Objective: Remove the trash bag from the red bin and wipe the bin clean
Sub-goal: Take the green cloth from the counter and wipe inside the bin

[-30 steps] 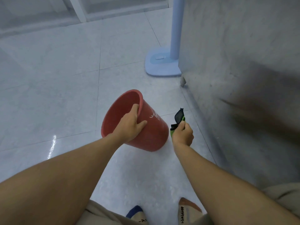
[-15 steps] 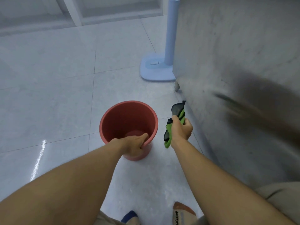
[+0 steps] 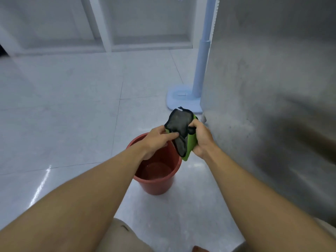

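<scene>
The red bin (image 3: pixel 158 180) stands upright on the white tiled floor, with no bag visible in it. Above its far rim, both hands hold a black and green cloth (image 3: pixel 181 131). My left hand (image 3: pixel 158 139) pinches the cloth's left edge with thumb and fingers. My right hand (image 3: pixel 201 140) grips its right side, fingers curled round the green part. The left forearm covers part of the bin's near left rim.
A grey wall or cabinet side (image 3: pixel 272 106) rises close on the right. A pale blue stand with a flat base (image 3: pixel 183 100) and upright pole (image 3: pixel 201 70) sits behind the bin. White framed panels (image 3: pixel 109 33) line the far side. My knee (image 3: pixel 123 237) shows at the bottom.
My left hand let go of the bin's rim and rose to take the cloth beside the right hand. The bin went from tilted to upright on the floor.
</scene>
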### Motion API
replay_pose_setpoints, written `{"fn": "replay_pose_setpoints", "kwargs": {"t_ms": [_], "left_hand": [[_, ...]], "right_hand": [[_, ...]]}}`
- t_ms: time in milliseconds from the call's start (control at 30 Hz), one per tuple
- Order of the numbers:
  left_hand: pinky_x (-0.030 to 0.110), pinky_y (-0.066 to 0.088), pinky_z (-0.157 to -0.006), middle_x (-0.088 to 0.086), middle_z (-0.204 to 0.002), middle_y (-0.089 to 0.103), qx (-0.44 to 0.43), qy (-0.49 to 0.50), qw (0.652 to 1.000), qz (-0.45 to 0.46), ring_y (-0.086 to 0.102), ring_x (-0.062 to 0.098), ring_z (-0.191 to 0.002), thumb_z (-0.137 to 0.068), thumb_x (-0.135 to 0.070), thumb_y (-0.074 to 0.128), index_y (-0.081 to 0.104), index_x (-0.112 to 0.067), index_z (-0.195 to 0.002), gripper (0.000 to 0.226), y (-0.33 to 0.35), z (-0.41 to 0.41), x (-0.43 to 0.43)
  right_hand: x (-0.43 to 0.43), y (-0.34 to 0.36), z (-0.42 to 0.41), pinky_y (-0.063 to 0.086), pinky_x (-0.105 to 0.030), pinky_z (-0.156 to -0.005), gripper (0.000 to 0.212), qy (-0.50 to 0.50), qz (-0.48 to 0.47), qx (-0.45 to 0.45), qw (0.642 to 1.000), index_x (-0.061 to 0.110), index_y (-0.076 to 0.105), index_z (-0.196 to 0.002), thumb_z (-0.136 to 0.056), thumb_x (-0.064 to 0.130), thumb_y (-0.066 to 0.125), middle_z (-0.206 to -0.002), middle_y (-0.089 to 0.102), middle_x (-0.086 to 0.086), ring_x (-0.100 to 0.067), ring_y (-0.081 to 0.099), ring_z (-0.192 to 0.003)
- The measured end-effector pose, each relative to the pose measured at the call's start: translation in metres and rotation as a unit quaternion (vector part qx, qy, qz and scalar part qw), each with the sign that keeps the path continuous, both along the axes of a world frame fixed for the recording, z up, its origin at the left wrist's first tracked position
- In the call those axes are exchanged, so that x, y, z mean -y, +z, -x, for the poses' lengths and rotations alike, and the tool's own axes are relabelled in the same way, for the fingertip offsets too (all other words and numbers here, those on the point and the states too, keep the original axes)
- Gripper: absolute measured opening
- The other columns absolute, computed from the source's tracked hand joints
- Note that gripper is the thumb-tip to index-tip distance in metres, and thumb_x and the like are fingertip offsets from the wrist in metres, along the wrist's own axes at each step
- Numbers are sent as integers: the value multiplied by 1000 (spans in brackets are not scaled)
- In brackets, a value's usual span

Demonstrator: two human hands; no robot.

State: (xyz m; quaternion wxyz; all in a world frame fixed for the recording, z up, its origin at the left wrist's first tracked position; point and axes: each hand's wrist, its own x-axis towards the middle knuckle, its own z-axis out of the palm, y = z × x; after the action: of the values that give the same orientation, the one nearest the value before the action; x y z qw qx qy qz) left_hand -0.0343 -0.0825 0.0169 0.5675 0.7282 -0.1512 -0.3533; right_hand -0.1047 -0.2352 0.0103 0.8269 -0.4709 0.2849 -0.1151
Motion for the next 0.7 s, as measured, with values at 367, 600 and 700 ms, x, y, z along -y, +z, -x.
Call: {"fn": "replay_pose_setpoints", "kwargs": {"t_ms": [367,600,700], "left_hand": [[30,45,-67,1,-84,63,356,-56,921,-152,55,20,-75,-88,-10,65,65,-9,-93,5,41,-95,-9],[39,54,-82,7,-97,69,390,-113,887,-221,62,25,-89,-94,-13,62,74,-10,-103,15,96,-159,4],[33,52,-78,3,-96,71,378,-128,889,-224,61,21,-85,-94,-14,63,74,-14,-104,15,157,-175,11]], "right_hand": [[33,22,-67,60,-22,-61,32,151,424,-88,888,30,66,-90,-68,9,77,-81,71,14,-5,68,-75],[45,70,-129,61,-36,-74,17,185,505,-118,835,14,67,-97,-81,13,72,-95,71,-3,-22,70,-88],[48,129,-138,56,-35,-74,10,162,511,-122,836,13,67,-95,-84,14,67,-94,71,-5,-24,67,-91]]}}
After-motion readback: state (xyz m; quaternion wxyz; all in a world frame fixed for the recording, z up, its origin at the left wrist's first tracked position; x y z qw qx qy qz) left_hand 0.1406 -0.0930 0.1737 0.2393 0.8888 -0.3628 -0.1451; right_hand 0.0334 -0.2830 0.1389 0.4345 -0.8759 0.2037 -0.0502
